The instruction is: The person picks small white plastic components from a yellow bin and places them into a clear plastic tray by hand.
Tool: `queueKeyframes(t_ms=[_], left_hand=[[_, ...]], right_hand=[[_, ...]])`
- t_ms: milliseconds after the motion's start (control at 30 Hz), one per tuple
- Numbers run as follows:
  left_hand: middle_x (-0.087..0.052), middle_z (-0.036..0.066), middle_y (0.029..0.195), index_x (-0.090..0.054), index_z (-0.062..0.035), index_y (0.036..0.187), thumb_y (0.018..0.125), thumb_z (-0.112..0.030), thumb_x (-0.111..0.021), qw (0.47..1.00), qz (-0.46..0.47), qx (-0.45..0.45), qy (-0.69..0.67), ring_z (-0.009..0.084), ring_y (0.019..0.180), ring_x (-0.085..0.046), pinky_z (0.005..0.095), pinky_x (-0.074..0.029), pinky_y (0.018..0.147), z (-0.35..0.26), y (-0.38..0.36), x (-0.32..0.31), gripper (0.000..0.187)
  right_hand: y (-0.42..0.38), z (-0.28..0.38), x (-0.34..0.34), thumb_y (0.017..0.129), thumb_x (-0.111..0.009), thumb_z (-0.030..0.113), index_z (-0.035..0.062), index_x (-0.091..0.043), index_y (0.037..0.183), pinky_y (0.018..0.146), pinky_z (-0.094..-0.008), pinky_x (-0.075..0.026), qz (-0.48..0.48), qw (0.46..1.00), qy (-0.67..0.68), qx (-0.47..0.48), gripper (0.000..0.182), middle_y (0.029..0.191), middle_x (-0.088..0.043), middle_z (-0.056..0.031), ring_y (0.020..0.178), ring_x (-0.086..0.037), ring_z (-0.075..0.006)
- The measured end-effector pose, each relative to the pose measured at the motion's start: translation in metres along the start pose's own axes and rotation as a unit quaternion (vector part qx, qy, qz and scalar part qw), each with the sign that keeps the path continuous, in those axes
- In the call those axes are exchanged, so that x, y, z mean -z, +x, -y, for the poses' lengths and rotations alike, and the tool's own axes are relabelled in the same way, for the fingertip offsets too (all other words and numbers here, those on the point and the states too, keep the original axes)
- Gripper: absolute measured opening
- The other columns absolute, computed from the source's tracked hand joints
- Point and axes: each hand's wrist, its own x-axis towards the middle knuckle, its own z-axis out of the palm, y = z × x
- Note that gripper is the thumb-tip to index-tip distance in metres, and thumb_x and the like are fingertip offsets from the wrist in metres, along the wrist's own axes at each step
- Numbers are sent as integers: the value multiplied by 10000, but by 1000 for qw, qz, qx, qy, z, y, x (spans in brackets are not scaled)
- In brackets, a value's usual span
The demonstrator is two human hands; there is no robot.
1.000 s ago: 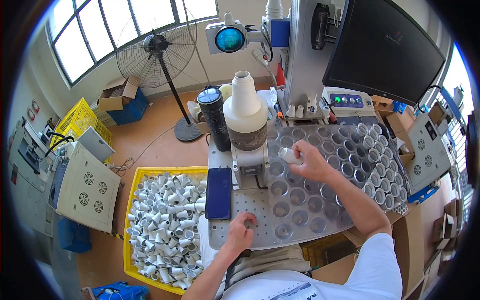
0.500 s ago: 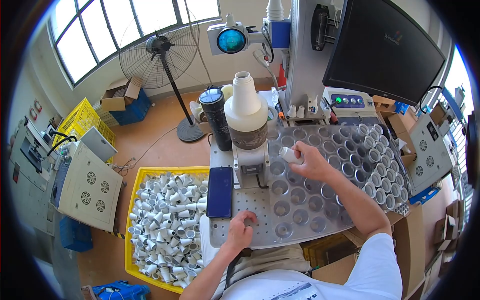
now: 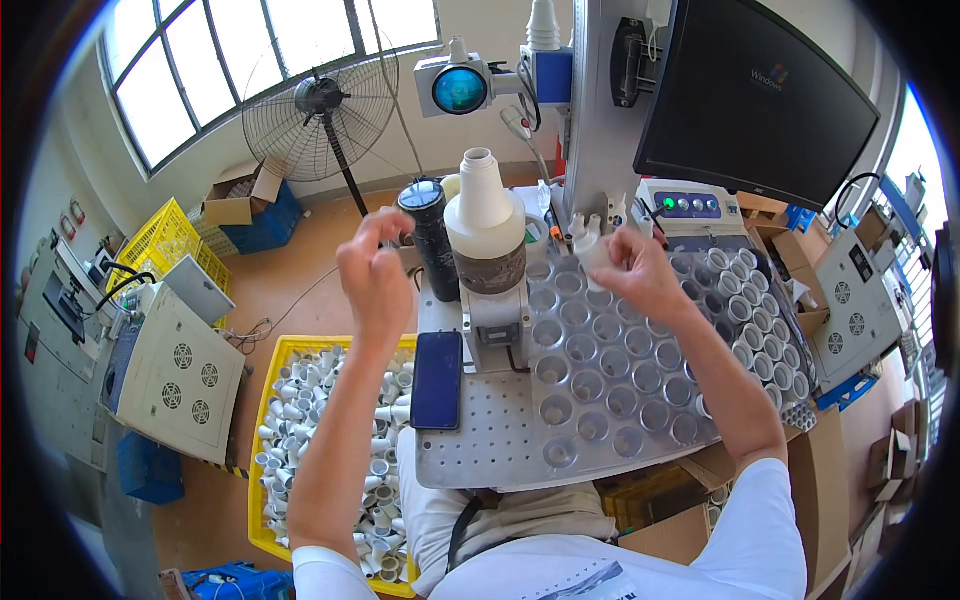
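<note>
Right hand (image 3: pixel 640 272) raised above the far edge of the dimpled metal tray (image 3: pixel 600 400); fingers curled and pinching a small white bottle (image 3: pixel 592 245), held tilted just beyond the fingertips, near the machine column (image 3: pixel 600 110). Bottle is clear of the tray, not seated in any pocket.

Left hand (image 3: pixel 375 275) lifted in the air, fingers loosely curled with thumb and forefinger close together; cannot tell whether anything sits between them. Just past its fingertips stands a dark cylinder (image 3: pixel 430 240), and right of that a large white bottle (image 3: pixel 487 225) on a fixture.

Below the left wrist lies a dark phone (image 3: pixel 438 380) on the perforated plate (image 3: pixel 480 440), near its left edge. Between the two hands the large bottle and fixture take the middle room; the tray pockets under the right forearm are open, while white caps (image 3: pixel 760 330) fill the pockets along the tray's right edge.

Left of the table, below the left forearm, a yellow crate (image 3: pixel 262 400) holds loose white parts.
</note>
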Motion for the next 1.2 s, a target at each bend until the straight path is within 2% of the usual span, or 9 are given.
queueKeyframes(t_ms=[133,233,267,333,400,600,800,1033,1200], left_hand=[[-659,108,815,-528,52,851,865,-103,-355,968,-16,244,-52,202,857,-580,329,-463,866,-46,56,-67,233],[-646,80,799,-435,7,869,891,-121,-367,993,30,90,-74,200,801,-571,303,-460,832,-30,67,-79,146],[-640,51,762,-670,-57,603,861,-122,-378,988,72,114,-82,190,932,-533,315,-445,826,-48,61,-51,395],[-636,43,670,-667,-55,589,790,-130,-374,994,48,-76,57,164,720,-573,286,-468,729,-56,50,3,363],[-609,54,590,-656,-33,587,714,-147,-373,998,-2,-42,37,140,550,-539,252,-455,622,-44,30,51,331],[-564,39,567,-652,-17,624,721,-174,-431,964,-76,177,182,144,556,-535,308,-427,557,129,-102,230,288],[-677,148,838,-673,95,853,751,-118,-410,912,-62,273,300,265,831,-631,364,-495,836,219,-229,372,353],[-660,152,930,-614,155,900,703,-162,-399,970,-76,161,165,268,874,-610,354,-471,870,106,-199,198,431],[-647,156,904,-589,117,840,741,-217,-440,992,108,64,-16,250,825,-602,354,-466,791,34,-200,69,379]], right_hand=[[45,54,6,821,-776,120,98,-472,751,617,-229,-413,-112,988,69,77,312,742,-487,37,694,-465,-47],[70,89,-28,815,-794,144,92,-477,741,618,-230,-416,-134,946,259,139,330,739,-500,30,694,-466,-44],[74,95,-40,822,-800,173,83,-491,745,621,-243,-420,-110,955,237,138,331,739,-512,16,693,-467,-56],[74,91,-61,829,-806,203,74,-505,749,624,-257,-425,-92,962,221,132,337,740,-525,3,691,-468,-67],[70,75,-81,858,-792,268,51,-547,790,656,-306,-450,-39,989,17,143,334,765,-568,-38,724,-509,-112],[38,56,-29,903,-739,269,24,-605,933,944,-337,-488,-3,988,-3,157,280,1088,-674,-110,1012,-616,-175],[-82,38,110,845,-730,268,24,-652,1142,985,-396,-487,178,917,-341,-106,392,1135,-693,-147,1084,-644,-320],[-192,-14,115,736,-783,149,80,-586,1299,1071,-447,-405,232,847,-465,-114,601,1298,-605,-112,1300,-484,-310],[-189,-11,106,735,-767,78,108,-602,1292,1067,-465,-402,269,804,-521,-102,582,1231,-625,-80,1291,-488,-297]])
